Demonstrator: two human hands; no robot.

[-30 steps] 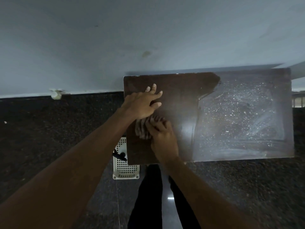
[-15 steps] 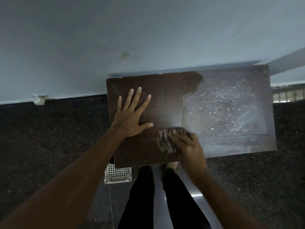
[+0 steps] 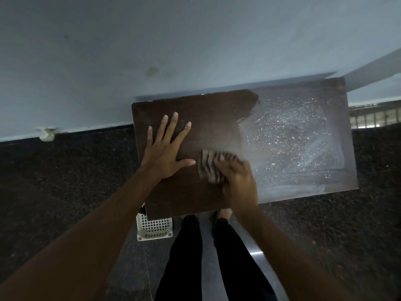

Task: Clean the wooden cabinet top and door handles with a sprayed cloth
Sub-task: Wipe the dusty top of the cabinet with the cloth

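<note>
The wooden cabinet top (image 3: 208, 118) stands against a pale wall. Its left half is dark and wiped; its right half is grey with dust and speckled with spray droplets. My left hand (image 3: 165, 148) lies flat on the left part, fingers spread and straight. My right hand (image 3: 237, 181) grips a bunched striped cloth (image 3: 211, 166) and presses it on the top at the border between the wiped and dusty areas; it is motion-blurred. The door handles are out of sight below the top.
A white perforated plastic basket (image 3: 155, 229) sits on the dark speckled floor under the cabinet's front left corner. My legs in black trousers (image 3: 188, 257) stand close to the front edge. A metal grille (image 3: 373, 116) shows at the right by the wall.
My left hand went from partly over the cloth to lying flat with spread fingers. My right hand carried the cloth rightward from the left part to the dust border.
</note>
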